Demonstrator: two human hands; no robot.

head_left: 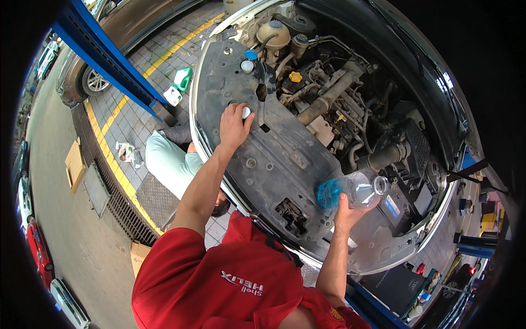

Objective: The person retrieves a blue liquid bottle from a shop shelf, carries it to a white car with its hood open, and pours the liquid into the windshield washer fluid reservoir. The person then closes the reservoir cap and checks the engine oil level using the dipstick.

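My right hand [347, 215] is wrapped around a clear plastic bottle [359, 187], which lies tilted with its uncapped mouth toward the right. Blue liquid [329, 193] has gathered at the bottle's lower left end. Over the black plastic cover [285, 148] at the car's front, my left hand [234, 129] has its fingers closed around a small white cap [246, 113]. Farther up that cover sit a white round cap [247, 67] and a blue cap [251, 55]. The engine's yellow oil filler cap [296, 77] is in place.
A pale coolant tank [273, 35] stands in the far engine bay; a battery [395, 211] is near the right. Beside the bumper crouches a person in a light shirt [170, 164]. A blue lift post [109, 60] rises at left, near a green-and-white container [182, 80] on the floor.
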